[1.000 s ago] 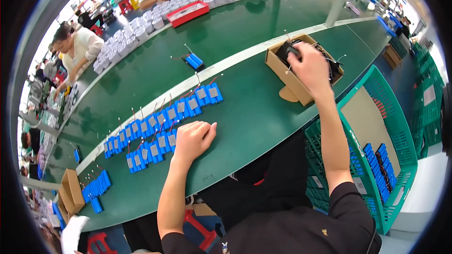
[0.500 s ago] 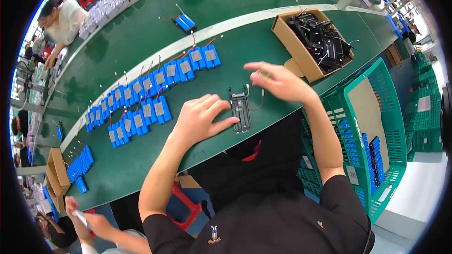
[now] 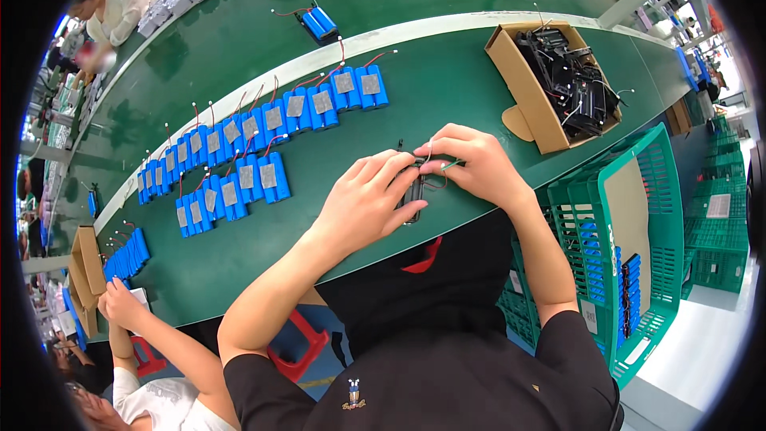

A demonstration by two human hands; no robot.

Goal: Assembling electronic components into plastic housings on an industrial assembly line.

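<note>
My left hand (image 3: 369, 200) and my right hand (image 3: 471, 164) meet over the green table, both gripping a small black part with thin red and green wires (image 3: 415, 188). The part is mostly hidden under my fingers. To the left of my hands lie rows of blue battery packs (image 3: 254, 176) with grey pads and red leads. An open cardboard box of black wired parts (image 3: 568, 84) stands to the right, beyond my right hand.
A green plastic crate (image 3: 638, 215) with blue packs and a cardboard sheet sits at my right. Another person's hand (image 3: 120, 303) rests at the table's lower left near blue packs and a small carton (image 3: 86, 267). A far person works across the belt.
My right hand came back from the cardboard box with a black part. Both hands have closed together on it near the table's front edge.
</note>
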